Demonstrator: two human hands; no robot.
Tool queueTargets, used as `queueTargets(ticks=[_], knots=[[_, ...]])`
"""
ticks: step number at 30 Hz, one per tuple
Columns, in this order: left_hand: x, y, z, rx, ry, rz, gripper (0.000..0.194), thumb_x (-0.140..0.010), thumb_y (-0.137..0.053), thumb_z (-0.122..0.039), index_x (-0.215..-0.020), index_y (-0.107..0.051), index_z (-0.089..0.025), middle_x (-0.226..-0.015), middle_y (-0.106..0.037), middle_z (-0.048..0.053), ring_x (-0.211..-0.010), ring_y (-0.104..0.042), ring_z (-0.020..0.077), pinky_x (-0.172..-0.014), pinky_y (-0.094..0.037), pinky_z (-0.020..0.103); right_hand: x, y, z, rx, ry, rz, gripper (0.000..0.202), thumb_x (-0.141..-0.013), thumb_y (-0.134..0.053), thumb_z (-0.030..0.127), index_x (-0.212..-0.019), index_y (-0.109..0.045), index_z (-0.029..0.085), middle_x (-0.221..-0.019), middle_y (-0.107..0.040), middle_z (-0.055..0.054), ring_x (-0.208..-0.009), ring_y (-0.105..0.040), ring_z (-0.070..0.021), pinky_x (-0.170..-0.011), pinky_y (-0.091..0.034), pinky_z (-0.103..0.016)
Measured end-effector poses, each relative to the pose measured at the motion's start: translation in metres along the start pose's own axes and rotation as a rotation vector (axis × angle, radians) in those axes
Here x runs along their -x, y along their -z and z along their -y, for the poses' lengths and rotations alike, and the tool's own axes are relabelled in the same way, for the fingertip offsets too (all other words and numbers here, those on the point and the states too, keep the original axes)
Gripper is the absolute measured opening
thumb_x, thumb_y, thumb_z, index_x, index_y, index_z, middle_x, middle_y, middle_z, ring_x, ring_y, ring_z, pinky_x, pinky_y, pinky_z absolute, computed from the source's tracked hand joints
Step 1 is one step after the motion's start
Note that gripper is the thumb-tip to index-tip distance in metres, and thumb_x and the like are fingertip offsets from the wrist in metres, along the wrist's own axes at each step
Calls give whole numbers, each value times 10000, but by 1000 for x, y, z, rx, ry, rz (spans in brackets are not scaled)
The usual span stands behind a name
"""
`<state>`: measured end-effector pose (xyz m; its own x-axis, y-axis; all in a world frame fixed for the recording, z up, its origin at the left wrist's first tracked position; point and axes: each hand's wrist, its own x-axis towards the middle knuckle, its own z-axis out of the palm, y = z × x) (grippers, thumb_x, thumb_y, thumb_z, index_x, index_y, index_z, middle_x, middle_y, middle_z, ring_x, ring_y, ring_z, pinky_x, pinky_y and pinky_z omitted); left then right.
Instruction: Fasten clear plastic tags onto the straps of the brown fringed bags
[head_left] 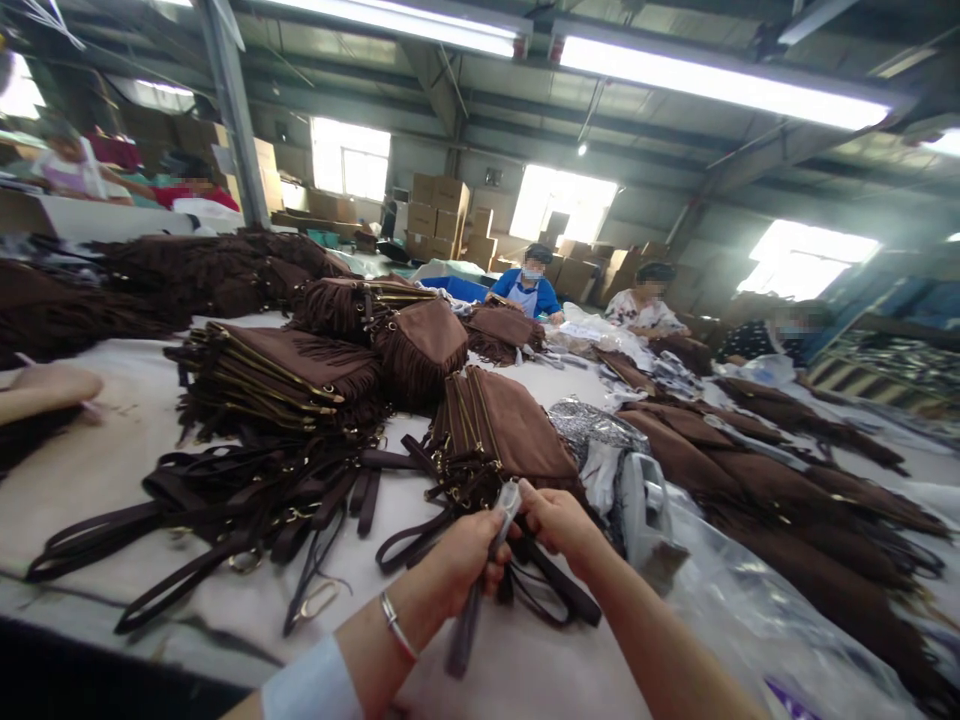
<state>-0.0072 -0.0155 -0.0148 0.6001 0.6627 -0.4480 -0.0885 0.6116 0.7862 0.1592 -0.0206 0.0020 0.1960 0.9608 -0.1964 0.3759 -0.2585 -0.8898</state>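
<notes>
My left hand point(465, 560), with a silver bangle on its wrist, is closed around a dark brown strap point(466, 630). The strap's lower end hangs below the fist, and a clear plastic wrap point(508, 500) covers its upper end. Thumb and fingers of my right hand point(559, 520) pinch at that wrapped end; what lies under the plastic is too small to make out. Just beyond both hands lies a row of brown zippered pouches point(517, 425) with metal rings. Dark loop straps point(559, 580) rest beneath my hands on the white table.
Stacked fringed pouches point(300, 365) and a tangle of wrist straps point(217, 510) lie at left. A grey-white tape dispenser point(645, 505) and plastic bags point(750, 600) are on the right, near more brown bags point(780, 490). Another person's arm point(49, 390) reaches in at far left.
</notes>
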Motion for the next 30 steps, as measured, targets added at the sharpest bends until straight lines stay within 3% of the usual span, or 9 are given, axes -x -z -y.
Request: queueTargets(ticks=[2,6,13,16,19,22,25,27,30], knots=[[-3,-3,2,39,3,20,478,-822,-509,-628,-888,-567,-158,-601,-521,-25,-425,-437,82,-434,-346,207,3,-10,0,-138,-54,75,545,-743,-530,689,-561,-539,175,-413,-411,58,-360,-252,-63,-376,-166,-228],[-4,-4,3,181,67,135,547,-856,-428,-649,-880,-598,-129,-709,-630,78,-579,-601,164,-548,-467,280,-2,-18,2,-217,46,-119,457,-689,-644,587,-560,-556,157,-432,-448,46,-403,-335,-73,-396,-226,-218],[-7,-9,0,161,6,46,312,-890,-515,-456,-883,-553,-146,-717,-648,71,-577,-630,174,-559,-515,307,-12,-19,2,12,149,-298,500,-758,-570,598,-491,-512,179,-437,-416,41,-436,-357,-89,-424,-269,-231],[-12,-12,-5,165,7,55,251,-901,-517,-380,-825,-545,-143,-667,-623,55,-535,-612,153,-545,-517,293,-4,-13,-3,74,182,-318,536,-794,-504,641,-522,-532,181,-476,-484,14,-447,-404,-103,-430,-299,-238],[-15,-16,-12,155,-26,83,206,-903,-508,-281,-784,-565,-123,-646,-618,61,-531,-612,144,-554,-523,283,22,-10,-14,7,103,-271,551,-805,-461,688,-647,-584,174,-534,-562,-8,-442,-471,-119,-434,-347,-247],[-17,-23,-17,134,-72,10,178,-893,-509,-203,-756,-573,-109,-654,-627,67,-544,-620,138,-562,-524,270,61,-16,-28,-112,-75,-49,594,-783,-456,729,-749,-607,156,-620,-631,-41,-481,-559,-145,-439,-386,-246],[-22,-32,-14,114,-75,-96,122,-883,-535,-192,-798,-575,-114,-710,-659,79,-591,-647,153,-595,-542,292,92,-33,-41,-220,-138,142,555,-751,-563,687,-760,-628,136,-697,-660,-59,-596,-613,-165,-509,-440,-249],[-28,-39,-10,130,-97,-122,99,-872,-567,-205,-821,-580,-120,-736,-669,80,-618,-655,157,-623,-546,305,99,-44,-46,-344,-148,129,501,-716,-652,628,-732,-629,128,-656,-639,-39,-575,-576,-141,-525,-439,-246],[-36,-44,-5,135,-129,-125,128,-846,-623,-240,-810,-601,-119,-744,-672,83,-627,-652,154,-617,-528,288,95,-50,-45,-575,-209,-1,478,-642,-741,579,-726,-633,120,-578,-609,-14,-499,-527,-118,-483,-419,-239]])
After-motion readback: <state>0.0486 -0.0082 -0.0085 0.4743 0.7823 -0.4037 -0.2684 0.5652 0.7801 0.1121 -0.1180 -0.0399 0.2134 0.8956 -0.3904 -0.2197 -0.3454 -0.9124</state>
